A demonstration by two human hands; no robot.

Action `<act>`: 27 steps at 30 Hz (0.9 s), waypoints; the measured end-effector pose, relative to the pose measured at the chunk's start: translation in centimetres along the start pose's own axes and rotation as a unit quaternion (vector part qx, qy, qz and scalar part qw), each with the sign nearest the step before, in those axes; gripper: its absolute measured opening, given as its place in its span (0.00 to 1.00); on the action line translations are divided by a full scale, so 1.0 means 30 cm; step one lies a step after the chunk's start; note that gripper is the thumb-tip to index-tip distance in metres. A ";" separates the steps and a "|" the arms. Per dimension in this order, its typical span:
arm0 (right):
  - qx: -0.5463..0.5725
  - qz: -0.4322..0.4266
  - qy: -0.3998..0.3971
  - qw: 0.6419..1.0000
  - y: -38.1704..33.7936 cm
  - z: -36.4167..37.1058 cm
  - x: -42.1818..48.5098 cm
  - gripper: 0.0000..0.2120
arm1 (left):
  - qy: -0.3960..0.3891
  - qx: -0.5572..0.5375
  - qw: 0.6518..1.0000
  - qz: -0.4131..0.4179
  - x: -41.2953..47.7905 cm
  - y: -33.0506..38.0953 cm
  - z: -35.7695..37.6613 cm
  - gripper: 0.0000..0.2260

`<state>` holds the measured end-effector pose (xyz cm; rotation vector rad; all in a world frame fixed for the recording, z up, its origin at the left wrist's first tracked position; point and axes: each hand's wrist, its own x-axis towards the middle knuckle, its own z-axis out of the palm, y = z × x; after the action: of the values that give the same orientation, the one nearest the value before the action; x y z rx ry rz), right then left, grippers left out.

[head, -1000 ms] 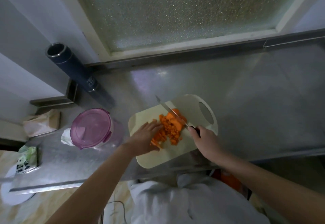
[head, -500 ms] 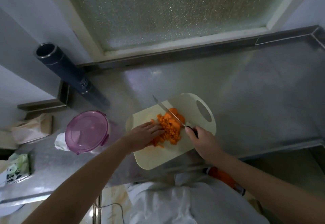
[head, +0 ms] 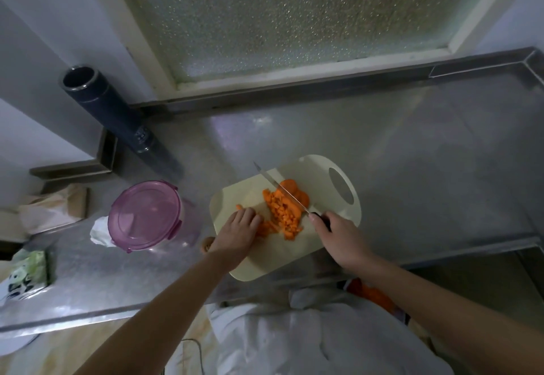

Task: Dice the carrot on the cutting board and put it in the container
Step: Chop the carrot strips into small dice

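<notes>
A cream cutting board [head: 338,207] with a handle hole lies on the steel counter. A heap of diced carrot [head: 282,214] sits at its middle, with a few round slices at the far side. My right hand [head: 338,235] grips the dark handle of a knife [head: 282,190], whose blade lies across the carrot and points to the far left. My left hand [head: 240,230] rests flat on the board at the left edge of the heap, fingers touching the pieces. A clear container with a purple lid [head: 144,215] stands to the left of the board, lid on.
A dark cylinder [head: 117,118] stands at the back left against the wall. A crumpled white tissue [head: 100,232], a brown paper bag [head: 53,210] and a green packet [head: 26,271] lie on the left. The counter's front edge runs just under the board; a frosted window is behind.
My left hand has slid left, off the heap to its left edge. The knife blade stays across the carrot. The camera has shifted slightly.
</notes>
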<state>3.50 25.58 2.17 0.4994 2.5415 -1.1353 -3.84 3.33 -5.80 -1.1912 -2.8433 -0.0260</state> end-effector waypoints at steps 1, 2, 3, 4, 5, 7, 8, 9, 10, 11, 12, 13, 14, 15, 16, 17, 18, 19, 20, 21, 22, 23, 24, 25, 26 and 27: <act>-0.001 -0.003 -0.002 1.000 -0.002 0.002 0.000 0.20 | 0.009 -0.007 1.000 -0.028 -0.005 0.021 0.001 0.10; -0.002 -0.008 -0.003 1.000 -0.004 0.005 -0.001 0.20 | 0.016 -0.017 0.998 -0.050 -0.012 0.038 0.001 0.10; -0.003 -0.013 -0.002 1.000 -0.007 0.007 -0.002 0.20 | 0.015 -0.028 0.997 -0.068 -0.013 0.052 -0.005 0.14; -0.005 -0.017 -0.001 1.000 -0.010 0.008 -0.004 0.20 | 0.011 -0.040 0.996 -0.082 -0.014 0.060 -0.011 0.18; -0.009 -0.021 -0.001 1.000 -0.013 0.009 -0.006 0.19 | 0.007 -0.051 0.995 -0.089 -0.015 0.064 -0.022 0.20; -0.011 -0.027 -0.003 1.000 -0.019 0.011 -0.007 0.19 | -0.004 -0.055 0.995 -0.078 -0.005 0.064 -0.046 0.20; -0.009 -0.029 -0.006 1.000 -0.022 0.010 -0.008 0.19 | -0.012 -0.049 0.997 -0.066 0.003 0.063 -0.050 0.21; -0.008 -0.030 -0.009 0.999 -0.023 0.011 -0.009 0.19 | -0.025 -0.050 0.997 -0.056 0.012 0.064 -0.058 0.22; -0.010 -0.030 -0.012 0.999 -0.025 0.012 -0.011 0.19 | -0.029 -0.055 0.997 -0.045 0.021 0.068 -0.060 0.22; -0.012 -0.030 -0.014 0.999 -0.026 0.012 -0.012 0.18 | -0.034 -0.062 0.997 -0.037 0.030 0.072 -0.062 0.21; -0.013 -0.030 -0.014 0.999 -0.026 0.014 -0.013 0.18 | -0.035 -0.069 0.996 -0.031 0.038 0.076 -0.063 0.19; -0.013 -0.031 -0.014 0.999 -0.027 0.016 -0.014 0.18 | -0.036 -0.074 0.996 -0.029 0.045 0.080 -0.069 0.17; -0.014 -0.032 -0.013 0.999 -0.028 0.017 -0.016 0.18 | -0.033 -0.076 0.996 -0.028 0.050 0.083 -0.071 0.14; -0.016 -0.034 -0.012 0.999 -0.027 0.019 -0.018 0.18 | -0.027 -0.067 0.997 -0.025 0.055 0.083 -0.074 0.11; -0.017 -0.036 -0.012 0.999 -0.026 0.019 -0.019 0.18 | -0.020 -0.056 0.998 -0.025 0.059 0.081 -0.075 0.08; -0.014 -0.036 -0.014 0.999 -0.025 0.019 -0.021 0.18 | -0.024 -0.047 0.998 -0.031 0.065 0.077 -0.079 0.07; -0.009 -0.035 -0.016 0.999 -0.024 0.019 -0.022 0.18 | -0.026 -0.040 0.998 -0.041 0.072 0.072 -0.078 0.08; -0.005 -0.035 -0.017 0.999 -0.022 0.020 -0.024 0.19 | -0.039 -0.044 0.997 -0.057 0.078 0.068 -0.082 0.09; -0.002 -0.034 -0.016 0.999 -0.021 0.021 -0.024 0.20 | -0.056 -0.048 0.994 -0.075 0.082 0.066 -0.083 0.11; -0.004 -0.035 -0.014 0.999 -0.021 0.023 -0.026 0.20 | -0.088 -0.040 0.992 -0.087 0.085 0.067 -0.085 0.13; -0.007 -0.035 -0.012 0.999 -0.020 0.025 -0.026 0.20 | -0.097 -0.028 0.991 -0.093 0.087 0.067 -0.082 0.15; -0.011 -0.036 -0.012 0.999 -0.021 0.026 -0.028 0.20 | -0.092 -0.021 0.991 -0.094 0.085 0.068 -0.081 0.17; -0.011 -0.035 -0.014 0.999 -0.022 0.028 -0.029 0.20 | -0.087 -0.024 0.992 -0.094 0.083 0.066 -0.079 0.17; -0.008 -0.034 -0.015 0.999 -0.023 0.029 -0.030 0.20 | -0.079 -0.040 0.991 -0.096 0.080 0.063 -0.080 0.18; -0.008 -0.033 -0.016 0.999 -0.025 0.030 -0.030 0.20 | -0.077 -0.058 0.991 -0.095 0.077 0.058 -0.084 0.17; -0.010 -0.033 -0.014 0.999 -0.026 0.030 -0.031 0.20 | -0.076 -0.075 0.990 -0.090 0.073 0.050 -0.089 0.17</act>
<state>4.10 24.24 2.49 0.3939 2.5602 -1.1294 -4.17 5.84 -3.02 -0.9958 -3.1242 -0.1674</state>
